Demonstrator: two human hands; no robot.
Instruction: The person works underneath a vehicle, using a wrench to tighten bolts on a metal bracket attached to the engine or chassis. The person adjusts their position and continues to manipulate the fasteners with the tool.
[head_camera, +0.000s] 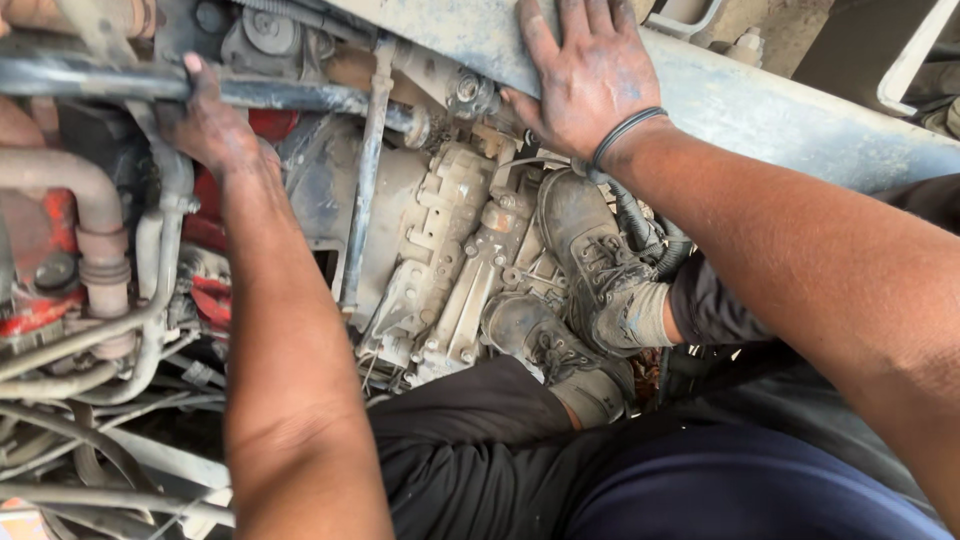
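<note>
Bracing step: left hand (215, 125) grips the pipe (300, 95), right hand (585, 75) lies open-fingered on the beam (800, 110) (boots (590, 260) on engine); next needs steady footing.

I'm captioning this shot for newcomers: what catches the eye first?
Two grimy bare arms reach in: the left hand grips a dark pipe at upper left, and the right hand presses flat on a dusty grey frame beam at the top. Between them, two worn boots stand on the pale engine casting.

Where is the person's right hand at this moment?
In the head view, the right hand lies flat at top centre-right on the grey metal frame beam, just above the two dirty boots.
</note>
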